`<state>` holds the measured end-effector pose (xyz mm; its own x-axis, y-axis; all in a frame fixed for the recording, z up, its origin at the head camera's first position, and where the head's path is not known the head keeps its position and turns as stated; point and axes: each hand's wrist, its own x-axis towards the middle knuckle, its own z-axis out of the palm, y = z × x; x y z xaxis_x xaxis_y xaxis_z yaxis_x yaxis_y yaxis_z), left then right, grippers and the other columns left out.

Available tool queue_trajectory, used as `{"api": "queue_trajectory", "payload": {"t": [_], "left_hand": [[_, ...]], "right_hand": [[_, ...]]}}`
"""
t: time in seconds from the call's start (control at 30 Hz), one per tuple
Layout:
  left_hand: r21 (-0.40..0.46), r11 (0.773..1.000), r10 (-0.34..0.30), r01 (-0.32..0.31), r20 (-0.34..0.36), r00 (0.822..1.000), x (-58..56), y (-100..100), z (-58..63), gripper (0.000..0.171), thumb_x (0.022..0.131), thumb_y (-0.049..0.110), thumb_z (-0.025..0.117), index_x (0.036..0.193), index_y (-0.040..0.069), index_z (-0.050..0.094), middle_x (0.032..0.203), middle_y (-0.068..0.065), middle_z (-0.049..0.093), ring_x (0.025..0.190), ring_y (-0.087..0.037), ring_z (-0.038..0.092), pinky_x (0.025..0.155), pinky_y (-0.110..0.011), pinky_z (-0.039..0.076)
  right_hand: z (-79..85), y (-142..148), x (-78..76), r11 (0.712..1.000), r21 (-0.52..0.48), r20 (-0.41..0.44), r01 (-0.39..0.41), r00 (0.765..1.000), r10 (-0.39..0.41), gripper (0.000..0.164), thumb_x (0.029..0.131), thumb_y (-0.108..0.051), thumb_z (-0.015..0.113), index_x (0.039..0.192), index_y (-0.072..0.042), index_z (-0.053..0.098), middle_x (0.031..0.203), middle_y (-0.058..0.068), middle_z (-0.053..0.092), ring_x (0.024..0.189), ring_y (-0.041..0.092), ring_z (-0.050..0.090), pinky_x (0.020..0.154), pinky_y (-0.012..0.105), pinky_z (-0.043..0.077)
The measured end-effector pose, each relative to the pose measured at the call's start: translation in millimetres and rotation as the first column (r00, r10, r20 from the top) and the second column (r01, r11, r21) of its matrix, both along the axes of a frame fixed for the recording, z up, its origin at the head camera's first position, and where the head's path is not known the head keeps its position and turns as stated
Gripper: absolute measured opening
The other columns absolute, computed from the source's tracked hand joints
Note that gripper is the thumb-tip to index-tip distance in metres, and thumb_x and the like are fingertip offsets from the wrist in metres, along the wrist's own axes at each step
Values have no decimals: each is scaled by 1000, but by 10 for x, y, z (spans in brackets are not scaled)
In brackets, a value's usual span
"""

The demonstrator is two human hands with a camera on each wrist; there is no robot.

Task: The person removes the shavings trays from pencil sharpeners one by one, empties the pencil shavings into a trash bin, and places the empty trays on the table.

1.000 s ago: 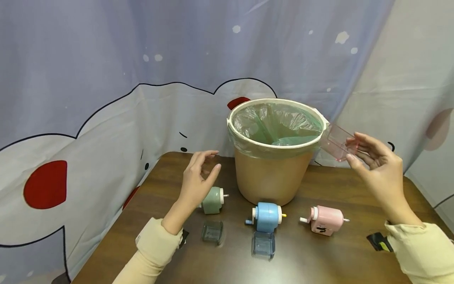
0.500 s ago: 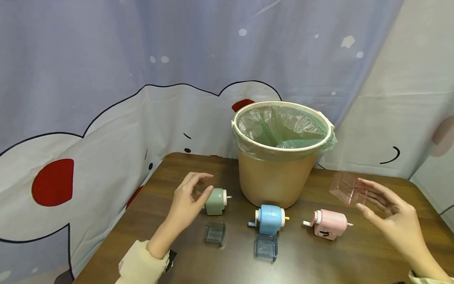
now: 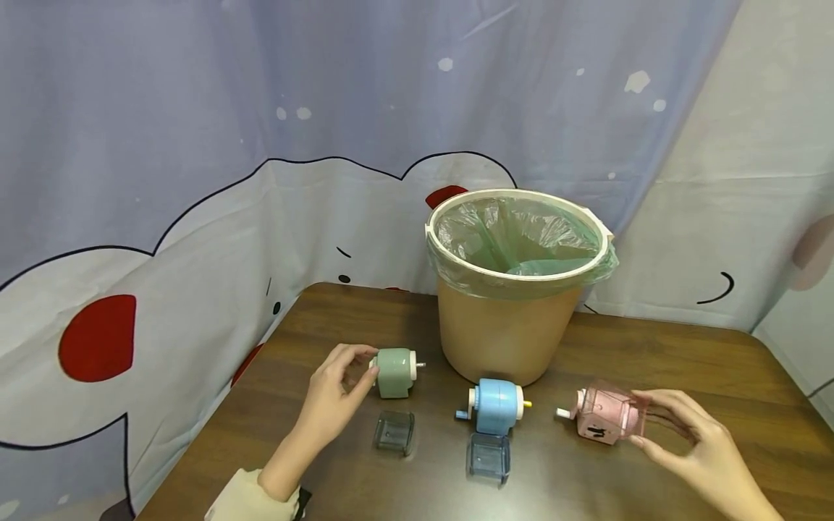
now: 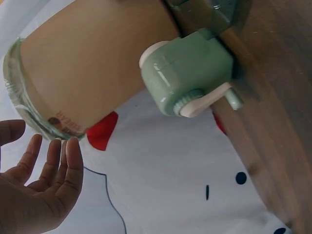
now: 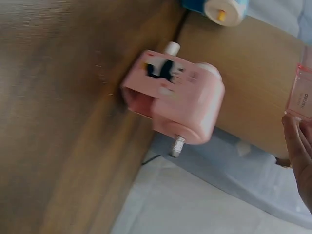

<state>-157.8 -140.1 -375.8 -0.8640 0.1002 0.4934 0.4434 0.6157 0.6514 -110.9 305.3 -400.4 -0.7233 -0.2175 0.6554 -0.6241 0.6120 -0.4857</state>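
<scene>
My right hand (image 3: 691,441) pinches a clear pink shavings drawer (image 5: 301,95) between thumb and fingers. In the head view this drawer overlaps the pink crank pencil sharpener (image 3: 596,423); the right wrist view shows a gap between the two and an open slot in the sharpener's base. My left hand (image 3: 332,398) has loosely bent fingers and holds nothing. It is beside the green pencil sharpener (image 3: 394,373), and the left wrist view shows its fingers apart from that sharpener. A blue pencil sharpener (image 3: 496,407) with a yellow pencil tip stands between them.
A dark clear drawer (image 3: 394,432) lies before the green sharpener, and another bluish drawer (image 3: 489,457) before the blue one. Behind them a tan bin (image 3: 504,333) with a green bag liner stands on the wooden table (image 3: 554,492). A patterned curtain (image 3: 195,217) hangs behind.
My right hand has come down from beside the bin's rim to the pink sharpener, carrying the pink drawer. My left hand has lowered toward the green sharpener.
</scene>
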Motion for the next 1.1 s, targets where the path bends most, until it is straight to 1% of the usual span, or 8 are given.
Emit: {"api": "queue_trajectory", "payload": {"t": [0.07, 0.17, 0.37, 0.5, 0.6, 0.73, 0.87, 1.1], "left_hand": [[-7, 1000, 9, -9, 8, 1000, 6, -10, -23, 21, 87, 12, 66, 107, 8, 64, 99, -2, 60, 86, -17, 59, 65, -22, 50], [-24, 999, 25, -25, 11, 1000, 17, -29, -56, 21, 87, 12, 66, 107, 8, 65, 98, -2, 61, 87, -15, 58, 66, -21, 50], [-44, 998, 51, -50, 28, 998, 44, -60, -107, 21, 86, 12, 67, 107, 7, 65, 97, -5, 62, 85, -14, 58, 66, -24, 50], [-39, 998, 61, -59, 53, 997, 52, -66, -126, 21, 86, 12, 67, 107, 8, 65, 97, -6, 62, 82, -13, 58, 66, -25, 51], [-35, 997, 63, -61, 65, 996, 51, -65, -141, 21, 86, 12, 67, 107, 9, 65, 96, -7, 61, 81, -12, 58, 65, -24, 51], [-27, 998, 64, -63, 63, 996, 51, -59, -152, 20, 86, 11, 67, 106, 10, 65, 96, -6, 61, 79, -10, 58, 65, -23, 51], [-32, 998, 65, -63, 67, 996, 55, -61, -167, 19, 86, 11, 67, 105, 11, 65, 96, -4, 61, 79, -9, 57, 65, -24, 51], [-28, 998, 62, -60, 67, 996, 48, -61, -181, 19, 86, 11, 67, 105, 11, 65, 96, -2, 61, 82, -14, 59, 65, -25, 51]], "right_hand": [[-85, -3, 8, 998, 58, -30, 34, 999, -32, 66, 47, 18, 80, 109, 1, 63, 106, -8, 59, 87, -12, 55, 81, 2, 42], [-213, -17, 14, 994, 78, -50, 70, 997, -66, 65, 45, 12, 83, 105, -2, 65, 106, -17, 57, 76, -10, 51, 74, 3, 39], [-464, -14, 28, 994, 79, -10, 78, 997, -78, 63, 47, 7, 85, 106, -2, 63, 112, -33, 49, 71, -7, 53, 70, 2, 39], [-597, 8, 9, 992, 119, -3, 29, 1000, -29, 62, 49, 3, 86, 106, -2, 63, 110, -27, 54, 77, -8, 56, 68, 4, 41], [-666, 26, -16, 988, 155, -5, -12, 1000, 13, 61, 49, 0, 86, 105, -2, 63, 102, -15, 60, 81, -7, 57, 68, 4, 41], [-726, 42, -40, 975, 219, -17, -26, 999, 31, 62, 48, -6, 88, 104, -1, 62, 96, -5, 62, 81, -6, 57, 68, 4, 41], [-752, 47, -44, 962, 273, -21, -19, 999, 26, 62, 47, -7, 87, 104, -2, 63, 94, 0, 62, 82, -4, 58, 71, 3, 40], [-781, 56, -70, 960, 281, -19, -20, 999, 26, 60, 47, -6, 86, 102, -3, 64, 93, 3, 63, 84, -3, 58, 76, 0, 37]]}}
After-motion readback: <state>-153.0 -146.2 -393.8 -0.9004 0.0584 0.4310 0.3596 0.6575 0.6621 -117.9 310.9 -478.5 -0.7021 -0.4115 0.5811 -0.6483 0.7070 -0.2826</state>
